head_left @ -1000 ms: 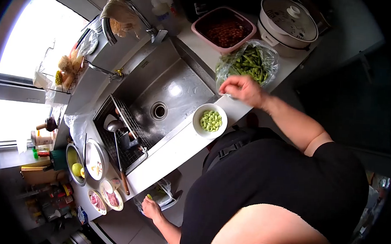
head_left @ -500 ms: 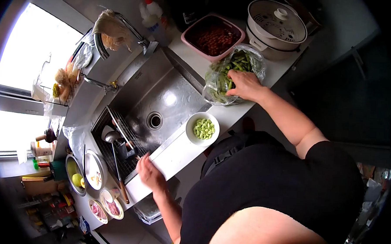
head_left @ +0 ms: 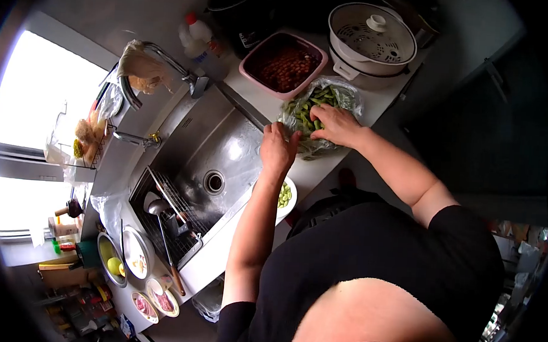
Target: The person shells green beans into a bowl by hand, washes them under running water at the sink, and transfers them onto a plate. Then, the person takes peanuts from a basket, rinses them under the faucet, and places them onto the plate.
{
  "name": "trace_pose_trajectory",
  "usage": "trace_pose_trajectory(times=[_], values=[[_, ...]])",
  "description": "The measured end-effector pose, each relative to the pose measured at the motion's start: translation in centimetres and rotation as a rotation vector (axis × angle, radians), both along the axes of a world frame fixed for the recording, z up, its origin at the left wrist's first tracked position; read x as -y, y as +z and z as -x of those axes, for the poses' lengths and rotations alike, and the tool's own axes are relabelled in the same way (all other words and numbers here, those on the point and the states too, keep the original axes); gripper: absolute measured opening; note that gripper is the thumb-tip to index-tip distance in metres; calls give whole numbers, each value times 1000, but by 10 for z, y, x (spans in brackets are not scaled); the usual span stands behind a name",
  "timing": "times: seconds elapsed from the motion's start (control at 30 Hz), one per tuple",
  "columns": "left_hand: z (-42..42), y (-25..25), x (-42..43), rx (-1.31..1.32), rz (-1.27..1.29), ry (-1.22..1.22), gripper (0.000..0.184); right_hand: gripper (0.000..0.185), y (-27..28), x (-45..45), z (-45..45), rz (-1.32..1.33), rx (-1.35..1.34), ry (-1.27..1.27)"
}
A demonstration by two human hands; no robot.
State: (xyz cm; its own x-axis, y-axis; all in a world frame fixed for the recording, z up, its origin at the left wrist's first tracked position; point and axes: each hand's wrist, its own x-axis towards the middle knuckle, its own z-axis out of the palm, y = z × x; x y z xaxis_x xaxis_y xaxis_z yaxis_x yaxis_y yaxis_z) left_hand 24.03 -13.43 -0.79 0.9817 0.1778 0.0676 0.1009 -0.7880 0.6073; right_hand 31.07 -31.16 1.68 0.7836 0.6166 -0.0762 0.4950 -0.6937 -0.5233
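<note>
I can't read any text from here. The pale marks on the black container (head_left: 242, 24), the blue ones on the bottle (head_left: 201, 53) and the pattern on the blue-and-white packet (head_left: 126, 326) are too small and blurred for me.

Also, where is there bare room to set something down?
The sink is bare around its drain. A strip of counter is free between the wooden handle and the left forearm. It is crowded around the bag, with the left hand, right hand, pink tub and steamer close by.
</note>
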Motion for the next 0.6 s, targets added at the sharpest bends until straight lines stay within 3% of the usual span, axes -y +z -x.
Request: trace_pose_trajectory(times=[0.13,0.2,0.27,0.33,0.4,0.47,0.53,0.6], values=[[-13,-5,3,-54,8,43,29,29,-1,22,-6,-196,-73,-13],[-22,-35,-9,42,265,134,23,24,1,27,-9,-204,-124,-62],[-24,-44,-18,-84,796,191,16,22,-3,34,-12,-381,-143,-120],[-16,-40,-19,-117,737,214,32,18,-3,35,-14,-384,-106,-139],[-3,-31,-7,185,240,171,42,16,-1,33,-13,-528,-28,-211],[7,13,12,367,-34,116,46,14,14,31,-9,-481,100,-215],[8,36,20,382,-24,-53,40,14,25,25,-4,-582,1,-99],[7,47,26,373,34,-170,31,13,33,16,0,-577,69,44]])
